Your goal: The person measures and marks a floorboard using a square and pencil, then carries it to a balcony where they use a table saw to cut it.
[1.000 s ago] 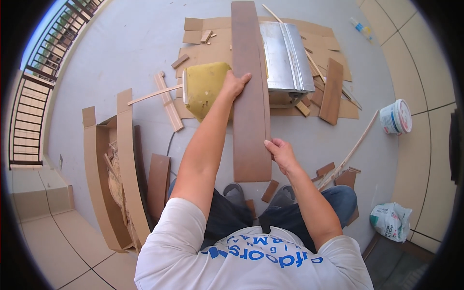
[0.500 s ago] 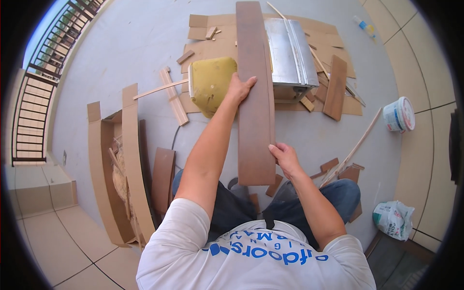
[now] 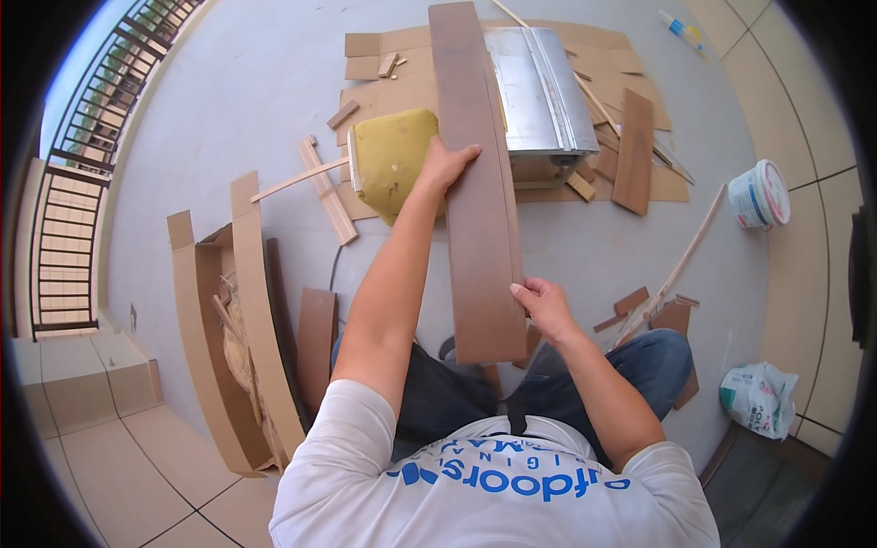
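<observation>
A long reddish-brown wooden board [image 3: 475,210] runs lengthwise away from me, its near end above my lap. My left hand [image 3: 448,165] grips its left edge about midway, thumb lying on the top face and fingers hidden underneath. Closer to me, my right hand [image 3: 545,306] pinches the right edge between thumb and curled fingers. Beyond my knees, a yellow upturned tub [image 3: 395,164] sits to the left of the board and partly behind it. To the right stands a silver metal box [image 3: 539,96], which the board partly covers.
Flattened cardboard [image 3: 598,46] with wood offcuts lies under the metal box. A shorter brown board [image 3: 634,151] rests at its right. An open cardboard carton [image 3: 248,329] holds scraps at my left. A white bucket [image 3: 758,196] and a plastic bag [image 3: 760,402] are at right.
The view has turned slightly. The board's far end has swung a little left in the picture, and its near end sits slightly lower. Both hands keep their hold on the board.
</observation>
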Tool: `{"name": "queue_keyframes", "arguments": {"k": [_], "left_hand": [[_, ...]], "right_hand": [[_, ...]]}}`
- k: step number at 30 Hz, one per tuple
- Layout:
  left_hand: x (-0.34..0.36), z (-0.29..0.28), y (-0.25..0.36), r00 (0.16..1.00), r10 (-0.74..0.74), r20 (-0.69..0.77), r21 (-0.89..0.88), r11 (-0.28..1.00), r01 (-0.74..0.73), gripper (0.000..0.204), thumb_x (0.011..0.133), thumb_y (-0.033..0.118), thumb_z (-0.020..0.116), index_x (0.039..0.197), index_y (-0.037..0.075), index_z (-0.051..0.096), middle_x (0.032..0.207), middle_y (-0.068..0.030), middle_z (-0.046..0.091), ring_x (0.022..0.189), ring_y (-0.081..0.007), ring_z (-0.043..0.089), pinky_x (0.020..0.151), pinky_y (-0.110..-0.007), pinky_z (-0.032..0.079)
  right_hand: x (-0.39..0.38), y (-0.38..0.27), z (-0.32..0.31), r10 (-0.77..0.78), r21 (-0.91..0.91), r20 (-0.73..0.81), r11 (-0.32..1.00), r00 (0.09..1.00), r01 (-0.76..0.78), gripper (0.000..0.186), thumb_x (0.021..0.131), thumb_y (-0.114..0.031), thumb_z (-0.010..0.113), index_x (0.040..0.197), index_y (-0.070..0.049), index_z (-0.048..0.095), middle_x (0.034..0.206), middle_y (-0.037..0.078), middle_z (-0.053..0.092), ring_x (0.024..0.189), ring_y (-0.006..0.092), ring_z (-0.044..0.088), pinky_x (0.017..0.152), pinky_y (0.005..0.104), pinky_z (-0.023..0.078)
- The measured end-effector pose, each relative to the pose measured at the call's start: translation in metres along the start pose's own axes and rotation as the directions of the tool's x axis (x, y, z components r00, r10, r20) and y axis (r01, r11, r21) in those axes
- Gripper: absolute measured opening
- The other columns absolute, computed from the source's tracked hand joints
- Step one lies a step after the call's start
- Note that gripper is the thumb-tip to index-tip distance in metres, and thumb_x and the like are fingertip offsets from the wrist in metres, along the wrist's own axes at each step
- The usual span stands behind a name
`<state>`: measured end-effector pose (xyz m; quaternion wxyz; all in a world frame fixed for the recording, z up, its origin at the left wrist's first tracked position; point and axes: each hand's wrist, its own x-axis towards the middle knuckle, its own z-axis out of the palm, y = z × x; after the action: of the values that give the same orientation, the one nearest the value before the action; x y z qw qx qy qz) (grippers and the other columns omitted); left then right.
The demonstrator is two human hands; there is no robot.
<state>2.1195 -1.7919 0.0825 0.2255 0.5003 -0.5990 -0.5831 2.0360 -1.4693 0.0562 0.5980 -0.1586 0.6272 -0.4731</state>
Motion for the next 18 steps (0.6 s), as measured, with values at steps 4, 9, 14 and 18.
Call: {"name": "queue_keyframes", "arguments": {"k": [4, 9, 14, 18], "left_hand": [[0.031, -0.006, 0.002, 0.990, 0.048, -0.135, 0.051, 0.998, -0.041, 0.074, 0.088, 0.036, 0.081, 0.131, -0.014, 0.047, 0.119, -0.0287, 0.066, 0.100, -0.0318, 0.072, 0.084, -0.040, 0.061], [0.023, 0.000, -0.001, 0.994, 0.046, -0.102, 0.069, 0.997, -0.040, 0.073, 0.088, 0.037, 0.082, 0.132, -0.012, 0.050, 0.118, -0.0276, 0.068, 0.099, -0.0325, 0.072, 0.085, -0.040, 0.060], [0.007, 0.001, -0.001, 0.989, 0.051, -0.141, 0.090, 0.995, -0.038, 0.073, 0.088, 0.037, 0.082, 0.132, -0.012, 0.050, 0.116, -0.0271, 0.069, 0.099, -0.0326, 0.072, 0.086, -0.040, 0.060], [-0.002, 0.000, -0.005, 0.991, 0.043, -0.126, 0.089, 0.996, -0.032, 0.073, 0.088, 0.037, 0.082, 0.132, -0.012, 0.050, 0.118, -0.0276, 0.068, 0.101, -0.0325, 0.071, 0.087, -0.039, 0.059]], "right_hand": [[-0.004, -0.008, 0.011, -0.006, 0.017, 0.021, 1.000, 1.000, 0.005, 0.037, 0.099, -0.020, 0.071, 0.122, 0.008, 0.066, 0.104, 0.010, 0.075, 0.089, 0.0124, 0.068, 0.078, 0.0260, 0.054], [-0.013, -0.004, 0.008, 0.003, -0.066, -0.012, 0.998, 1.000, -0.004, 0.032, 0.101, -0.020, 0.069, 0.119, 0.006, 0.068, 0.101, 0.007, 0.074, 0.087, 0.0099, 0.067, 0.076, 0.0243, 0.052], [-0.023, 0.005, 0.008, -0.004, 0.016, 0.005, 1.000, 1.000, 0.004, 0.030, 0.101, -0.019, 0.068, 0.118, 0.006, 0.068, 0.099, 0.005, 0.074, 0.085, 0.0082, 0.065, 0.074, 0.0237, 0.050], [-0.033, 0.006, 0.010, 0.011, -0.017, -0.004, 1.000, 1.000, -0.011, 0.029, 0.101, -0.019, 0.068, 0.117, 0.006, 0.068, 0.099, 0.005, 0.074, 0.085, 0.0082, 0.065, 0.074, 0.0238, 0.050]]}}
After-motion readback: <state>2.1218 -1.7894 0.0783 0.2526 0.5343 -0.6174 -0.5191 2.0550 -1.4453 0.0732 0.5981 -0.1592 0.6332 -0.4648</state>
